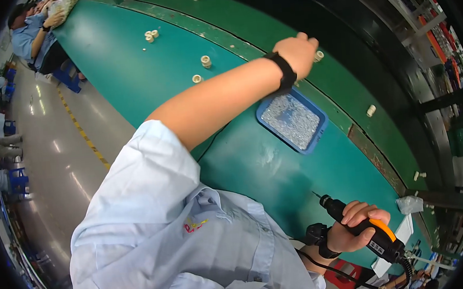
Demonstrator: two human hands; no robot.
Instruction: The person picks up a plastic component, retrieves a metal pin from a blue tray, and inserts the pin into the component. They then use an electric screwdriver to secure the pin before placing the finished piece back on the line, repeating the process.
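Plainly, the head view is all I have to work from, and it shows both hands over a green workbench [245, 179]. At the lower right, the right hand [357, 227] is wrapped around the black-and-orange electric screwdriver [334, 208], fingers curled over the barrel and thumb along the near side, with the thin bit [316, 194] pointing out over the bench. I judge this tool to be the heaviest thing within reach: stiff, fairly easy to grip, best held around the thick barrel and away from the bit, with its cable [339, 273] likely to drag a little at the tail. Farther off, the left hand [296, 58] reaches past the blue tray [318, 138] to a cream fitting [319, 56] on the dark green strip beyond. That fitting sits right at the fingers, but I cannot tell whether they close on it or only hover beside it. It looks light, hard and smooth, perhaps apt to roll, so I would pinch it across its round sides. Small shiny metal pieces [295, 120] cover much of the tray floor; they look loose and slippery, better picked singly with fingertips.
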